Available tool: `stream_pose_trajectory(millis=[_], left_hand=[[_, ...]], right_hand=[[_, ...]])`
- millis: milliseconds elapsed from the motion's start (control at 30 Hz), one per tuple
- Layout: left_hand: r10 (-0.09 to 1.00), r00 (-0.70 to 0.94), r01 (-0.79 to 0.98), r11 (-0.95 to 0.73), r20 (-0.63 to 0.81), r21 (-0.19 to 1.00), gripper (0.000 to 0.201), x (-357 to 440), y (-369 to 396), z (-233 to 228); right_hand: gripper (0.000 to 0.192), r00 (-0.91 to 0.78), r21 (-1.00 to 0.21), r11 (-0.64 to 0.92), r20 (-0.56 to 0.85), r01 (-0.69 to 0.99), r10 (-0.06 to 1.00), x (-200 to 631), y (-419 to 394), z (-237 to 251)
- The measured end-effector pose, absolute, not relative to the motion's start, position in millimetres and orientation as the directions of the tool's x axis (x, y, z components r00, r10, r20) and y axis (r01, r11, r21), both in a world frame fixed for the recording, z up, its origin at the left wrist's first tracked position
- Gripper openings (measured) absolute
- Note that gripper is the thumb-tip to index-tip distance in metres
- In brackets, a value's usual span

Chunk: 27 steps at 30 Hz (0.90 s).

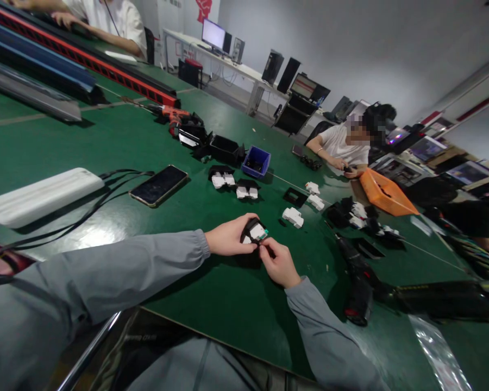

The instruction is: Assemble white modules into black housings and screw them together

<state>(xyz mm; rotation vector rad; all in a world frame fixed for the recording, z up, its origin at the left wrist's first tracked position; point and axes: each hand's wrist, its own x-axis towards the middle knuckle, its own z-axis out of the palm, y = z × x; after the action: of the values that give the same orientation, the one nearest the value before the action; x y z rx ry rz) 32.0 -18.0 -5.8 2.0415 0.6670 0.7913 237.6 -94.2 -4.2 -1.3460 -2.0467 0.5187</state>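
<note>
Head view: both hands meet above the green table (106,136), just off its near edge. The left hand (228,238) pinches a small black-and-white module (254,232) between thumb and fingers, holding it clear of the surface; the right hand (277,263) closes its fingertips on the module's lower right corner, where a green tab shows. The step appears to be a fitting or seating of a small part; it is best done with the left hand keeping the housing steady and level while the right presses squarely, without twisting. Like modules (293,216) lie just beyond, a blue bin (256,161) and a phone (158,185) farther off, a black power tool (356,282) to the right. Hidden or unclear: the module's underside, the exact part under the right fingertips, and the contents of the bin. A seated co-worker (342,146) across the table handles something too small to make out.
</note>
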Motion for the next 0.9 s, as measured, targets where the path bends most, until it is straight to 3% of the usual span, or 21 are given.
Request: stream_pose_trajectory(millis=[433, 600, 700, 833, 900], left_hand=[[0.688, 0.672, 0.227, -0.543, 0.274, 0.808, 0.073, 33.6, -24.7, 4.4], [0.693, 0.645, 0.245, -0.586, 0.321, 0.773, 0.075, 33.8, -28.2, 6.3], [0.693, 0.641, 0.243, -0.590, 0.330, 0.770, 0.073, 34.7, -28.5, 6.4], [0.697, 0.659, 0.265, -0.567, 0.282, 0.780, 0.070, 34.5, -27.8, 7.6], [0.694, 0.675, 0.282, -0.557, 0.251, 0.781, 0.068, 34.2, -27.5, 8.9]], right_hand=[[0.017, -0.305, -0.601, 0.442, 0.321, 0.666, 0.896, 240.2, -96.7, -3.6], [0.038, -0.264, -0.513, 0.367, 0.264, 0.776, 0.928, 239.1, -99.4, -0.1], [0.039, -0.210, -0.420, 0.328, 0.302, 0.846, 0.930, 249.8, -95.7, 3.5], [0.020, 0.043, -0.265, 0.086, 0.447, 0.960, 0.894, 285.1, -79.4, 6.4], [0.028, 0.182, -0.194, -0.104, 0.442, 0.975, 0.878, 304.7, -71.5, 3.7]])
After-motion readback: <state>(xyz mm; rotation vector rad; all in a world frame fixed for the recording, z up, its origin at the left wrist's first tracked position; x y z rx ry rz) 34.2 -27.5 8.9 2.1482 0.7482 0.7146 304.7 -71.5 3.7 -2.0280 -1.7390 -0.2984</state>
